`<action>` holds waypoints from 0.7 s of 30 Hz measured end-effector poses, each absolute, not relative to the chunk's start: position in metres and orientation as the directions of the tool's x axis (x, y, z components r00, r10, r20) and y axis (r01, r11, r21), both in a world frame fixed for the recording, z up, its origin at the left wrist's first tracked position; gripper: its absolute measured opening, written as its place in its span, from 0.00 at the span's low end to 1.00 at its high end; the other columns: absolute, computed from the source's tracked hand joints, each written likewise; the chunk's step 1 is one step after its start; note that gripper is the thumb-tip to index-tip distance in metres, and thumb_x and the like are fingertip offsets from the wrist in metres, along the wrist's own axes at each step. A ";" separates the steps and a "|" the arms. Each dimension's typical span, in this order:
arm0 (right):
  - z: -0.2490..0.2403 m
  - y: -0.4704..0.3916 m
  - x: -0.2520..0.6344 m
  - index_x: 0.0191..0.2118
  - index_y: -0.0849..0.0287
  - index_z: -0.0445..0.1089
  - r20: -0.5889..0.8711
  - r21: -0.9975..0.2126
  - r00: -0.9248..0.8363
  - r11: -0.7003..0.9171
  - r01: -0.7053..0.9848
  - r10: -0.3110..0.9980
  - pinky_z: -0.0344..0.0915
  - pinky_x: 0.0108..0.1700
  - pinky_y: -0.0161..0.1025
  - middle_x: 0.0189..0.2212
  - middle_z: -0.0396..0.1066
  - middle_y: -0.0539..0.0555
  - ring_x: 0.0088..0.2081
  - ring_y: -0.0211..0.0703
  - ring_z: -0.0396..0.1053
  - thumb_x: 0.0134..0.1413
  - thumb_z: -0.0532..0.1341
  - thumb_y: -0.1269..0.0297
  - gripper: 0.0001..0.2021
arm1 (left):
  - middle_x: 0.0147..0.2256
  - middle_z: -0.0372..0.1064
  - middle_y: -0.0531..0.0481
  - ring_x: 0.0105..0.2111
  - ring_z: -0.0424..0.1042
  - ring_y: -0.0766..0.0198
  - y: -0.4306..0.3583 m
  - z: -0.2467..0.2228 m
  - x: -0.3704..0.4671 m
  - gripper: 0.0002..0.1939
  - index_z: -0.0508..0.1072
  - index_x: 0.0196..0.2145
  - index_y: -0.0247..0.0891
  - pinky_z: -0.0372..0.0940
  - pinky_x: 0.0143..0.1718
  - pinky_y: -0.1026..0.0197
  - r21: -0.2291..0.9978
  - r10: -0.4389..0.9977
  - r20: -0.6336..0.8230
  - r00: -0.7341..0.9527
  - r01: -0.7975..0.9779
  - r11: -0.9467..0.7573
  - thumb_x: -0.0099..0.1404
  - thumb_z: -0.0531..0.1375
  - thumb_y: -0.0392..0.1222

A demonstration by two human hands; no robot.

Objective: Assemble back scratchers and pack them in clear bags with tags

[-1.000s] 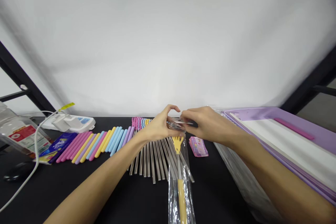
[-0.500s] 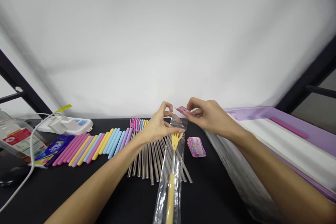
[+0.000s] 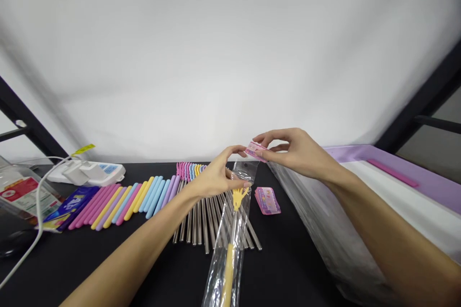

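Observation:
My left hand [image 3: 216, 175] is closed on the top of a clear plastic bag [image 3: 247, 170], its thumb just above the yellow hand-shaped head inside. That yellow back scratcher [image 3: 228, 268] has a metal rod and a yellow handle, and the bag runs toward me. Between the thumb and fingers of my right hand [image 3: 288, 151] is a small pink printed card [image 3: 255, 151], held at the bag's upper end, close to my left fingertips. Whether the card touches the bag I cannot tell. A stack of pink cards [image 3: 268, 200] lies on the black table below my right hand.
Metal rods [image 3: 200, 223] with coloured heads lie behind my left hand. Left of them is a row of coloured handles [image 3: 144, 196], then a blue packet [image 3: 74, 206], a power strip [image 3: 97, 172] and a white cable [image 3: 39, 201]. Clear bags [image 3: 306, 216] and a purple bin [image 3: 355, 152] stand right.
The pink card has turned to show its printed face, and my right hand has opened its grip slightly. My left hand and the bag's top have shifted a little; the bagged scratcher tilts more leftward.

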State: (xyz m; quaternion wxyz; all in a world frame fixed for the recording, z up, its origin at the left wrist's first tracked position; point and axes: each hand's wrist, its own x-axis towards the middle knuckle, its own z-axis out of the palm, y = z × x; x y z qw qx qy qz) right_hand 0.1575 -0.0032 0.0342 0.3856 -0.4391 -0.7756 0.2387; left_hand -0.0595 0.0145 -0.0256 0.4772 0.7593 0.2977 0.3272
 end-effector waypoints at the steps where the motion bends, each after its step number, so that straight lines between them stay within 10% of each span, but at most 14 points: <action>1: 0.034 -0.003 0.158 0.27 0.58 0.73 0.374 -0.712 -0.339 0.501 0.491 0.863 0.70 0.47 0.45 0.43 0.75 0.57 0.47 0.52 0.71 0.48 0.66 0.51 0.14 | 0.63 0.49 0.42 0.29 0.74 0.68 0.014 -0.025 -0.059 0.39 0.55 0.60 0.52 0.65 0.24 0.64 0.922 0.762 0.214 0.611 0.133 -0.365 0.55 0.68 0.41; 8: 0.021 0.004 0.153 0.31 0.59 0.70 0.305 -0.761 -0.310 0.426 0.489 0.900 0.66 0.29 0.38 0.26 0.74 0.53 0.30 0.44 0.72 0.48 0.66 0.50 0.16 | 0.60 0.54 0.37 0.30 0.76 0.63 0.010 -0.021 -0.056 0.43 0.53 0.63 0.51 0.64 0.23 0.65 0.938 0.744 0.213 0.633 0.081 -0.338 0.54 0.68 0.43; 21: 0.025 0.007 0.156 0.36 0.60 0.76 0.189 -0.818 -0.377 0.357 0.450 0.907 0.70 0.43 0.44 0.35 0.77 0.56 0.38 0.48 0.74 0.43 0.69 0.56 0.15 | 0.51 0.60 0.43 0.26 0.74 0.68 0.013 -0.024 -0.055 0.40 0.53 0.59 0.52 0.60 0.22 0.68 0.935 0.797 0.228 0.559 0.103 -0.340 0.54 0.69 0.45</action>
